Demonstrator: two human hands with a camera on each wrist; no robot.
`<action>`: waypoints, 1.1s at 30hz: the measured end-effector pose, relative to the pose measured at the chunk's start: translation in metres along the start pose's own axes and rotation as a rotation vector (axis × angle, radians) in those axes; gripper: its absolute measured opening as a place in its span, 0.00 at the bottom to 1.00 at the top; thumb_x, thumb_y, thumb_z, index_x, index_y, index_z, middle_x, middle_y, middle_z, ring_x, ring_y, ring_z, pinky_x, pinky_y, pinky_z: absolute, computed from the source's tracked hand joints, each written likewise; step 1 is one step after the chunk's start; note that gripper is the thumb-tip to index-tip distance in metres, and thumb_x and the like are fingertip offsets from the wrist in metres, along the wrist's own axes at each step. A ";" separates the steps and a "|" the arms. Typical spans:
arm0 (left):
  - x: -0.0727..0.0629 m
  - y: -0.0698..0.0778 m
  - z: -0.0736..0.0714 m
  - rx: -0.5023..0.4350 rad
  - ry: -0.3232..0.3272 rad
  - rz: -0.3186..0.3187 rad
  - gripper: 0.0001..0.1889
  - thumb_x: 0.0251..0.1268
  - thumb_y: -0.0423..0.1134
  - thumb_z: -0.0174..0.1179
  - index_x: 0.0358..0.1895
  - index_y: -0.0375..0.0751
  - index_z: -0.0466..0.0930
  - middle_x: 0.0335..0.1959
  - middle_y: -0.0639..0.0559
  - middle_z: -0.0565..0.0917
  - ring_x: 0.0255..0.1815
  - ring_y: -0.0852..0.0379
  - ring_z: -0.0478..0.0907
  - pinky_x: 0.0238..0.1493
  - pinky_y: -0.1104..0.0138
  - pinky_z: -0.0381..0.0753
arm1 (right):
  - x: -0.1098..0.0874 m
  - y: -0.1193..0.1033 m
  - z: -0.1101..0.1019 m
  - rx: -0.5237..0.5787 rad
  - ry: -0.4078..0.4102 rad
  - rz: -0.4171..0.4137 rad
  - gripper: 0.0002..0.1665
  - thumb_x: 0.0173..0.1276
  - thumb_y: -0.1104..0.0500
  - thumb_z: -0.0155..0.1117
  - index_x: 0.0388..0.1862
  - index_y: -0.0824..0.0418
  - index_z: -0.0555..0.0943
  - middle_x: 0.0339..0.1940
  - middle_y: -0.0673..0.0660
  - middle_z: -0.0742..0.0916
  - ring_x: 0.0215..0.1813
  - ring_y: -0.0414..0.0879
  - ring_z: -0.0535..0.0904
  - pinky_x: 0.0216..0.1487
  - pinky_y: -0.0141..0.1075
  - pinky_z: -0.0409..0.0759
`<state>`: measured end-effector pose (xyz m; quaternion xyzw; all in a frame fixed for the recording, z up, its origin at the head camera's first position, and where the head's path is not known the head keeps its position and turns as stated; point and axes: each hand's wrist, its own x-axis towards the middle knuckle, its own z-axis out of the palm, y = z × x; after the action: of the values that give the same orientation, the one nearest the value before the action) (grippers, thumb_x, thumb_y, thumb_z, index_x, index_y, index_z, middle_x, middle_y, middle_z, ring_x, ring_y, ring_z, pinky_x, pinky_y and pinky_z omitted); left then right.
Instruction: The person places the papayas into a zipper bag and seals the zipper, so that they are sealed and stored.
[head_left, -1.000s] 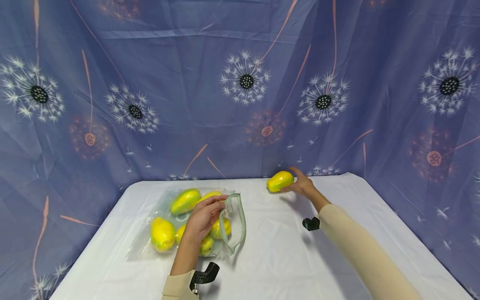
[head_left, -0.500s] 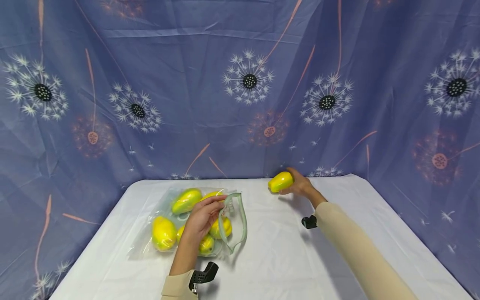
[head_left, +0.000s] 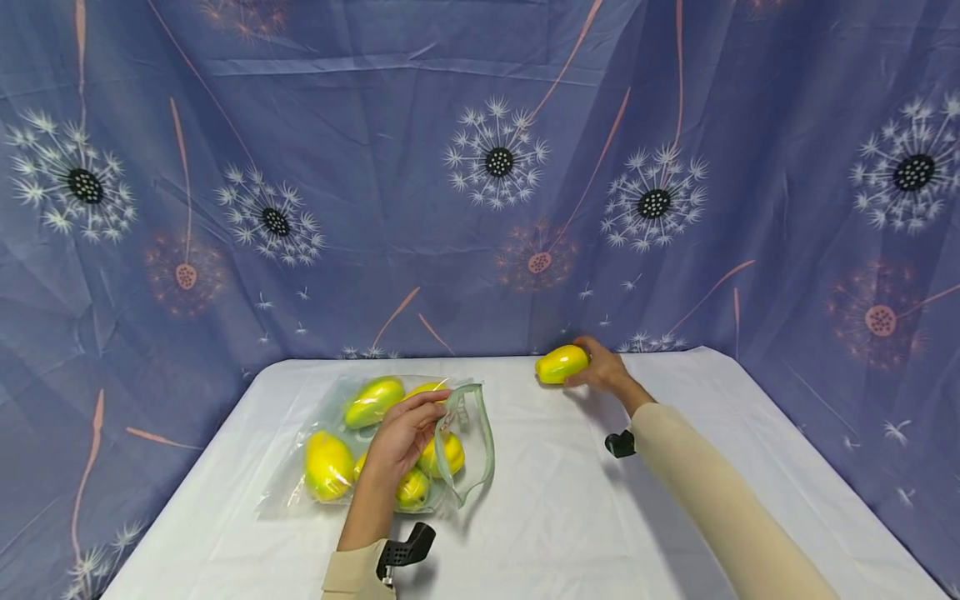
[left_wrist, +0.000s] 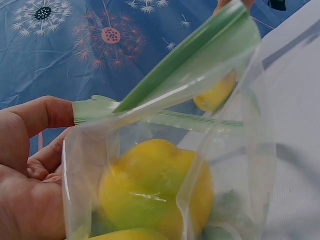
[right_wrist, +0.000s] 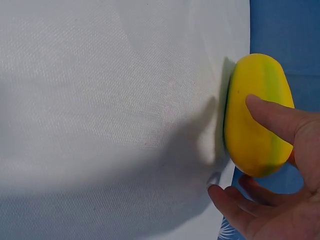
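Observation:
A clear zip bag (head_left: 468, 483) with a pale green seal lies on its side at the left of the table, its mouth spread towards the right. Inside it are several yellow-green papayas (head_left: 327, 467), one papaya (left_wrist: 156, 190) close behind the mouth. My left hand (head_left: 408, 435) pinches the bag's upper edge by the green strip. At the table's far edge my right hand (head_left: 603, 368) holds a single papaya (right_wrist: 257, 115) by its right end. In the right wrist view the thumb (right_wrist: 272, 117) lies across the fruit; lower fingers curl below its end, the rest are hidden.
The table (head_left: 540, 517) has a white cloth. A blue curtain (head_left: 375, 208) printed with dandelions hangs just behind it and along both sides. Each wrist carries a small black camera mount (head_left: 407, 550).
My right hand closed in around the far papaya, which tilted slightly and now lies more level in almost the same spot. The left hand and the bag have hardly moved.

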<state>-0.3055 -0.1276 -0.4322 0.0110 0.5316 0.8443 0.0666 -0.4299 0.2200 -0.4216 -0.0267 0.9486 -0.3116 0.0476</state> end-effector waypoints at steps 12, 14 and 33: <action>-0.001 -0.001 -0.001 0.005 -0.010 -0.004 0.18 0.68 0.22 0.56 0.59 0.21 0.76 0.41 0.51 0.82 0.32 0.64 0.79 0.38 0.77 0.81 | -0.001 0.001 0.001 0.004 0.011 0.025 0.54 0.58 0.51 0.78 0.78 0.54 0.59 0.72 0.72 0.73 0.69 0.70 0.70 0.69 0.63 0.69; -0.001 -0.001 -0.001 0.008 -0.014 -0.005 0.18 0.68 0.23 0.56 0.59 0.21 0.76 0.41 0.51 0.82 0.32 0.65 0.79 0.38 0.78 0.80 | -0.001 0.001 0.002 -0.013 0.022 0.004 0.54 0.58 0.51 0.77 0.79 0.55 0.59 0.72 0.72 0.73 0.70 0.70 0.70 0.70 0.63 0.68; 0.000 -0.002 0.000 -0.011 0.011 0.010 0.18 0.68 0.23 0.56 0.60 0.22 0.76 0.45 0.49 0.83 0.34 0.63 0.80 0.39 0.75 0.82 | -0.030 -0.005 -0.004 -0.011 0.096 -0.100 0.47 0.56 0.48 0.79 0.71 0.58 0.70 0.63 0.68 0.82 0.61 0.63 0.80 0.62 0.58 0.75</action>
<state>-0.3050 -0.1264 -0.4340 0.0086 0.5272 0.8476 0.0595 -0.4006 0.2207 -0.4129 -0.0593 0.9490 -0.3094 -0.0140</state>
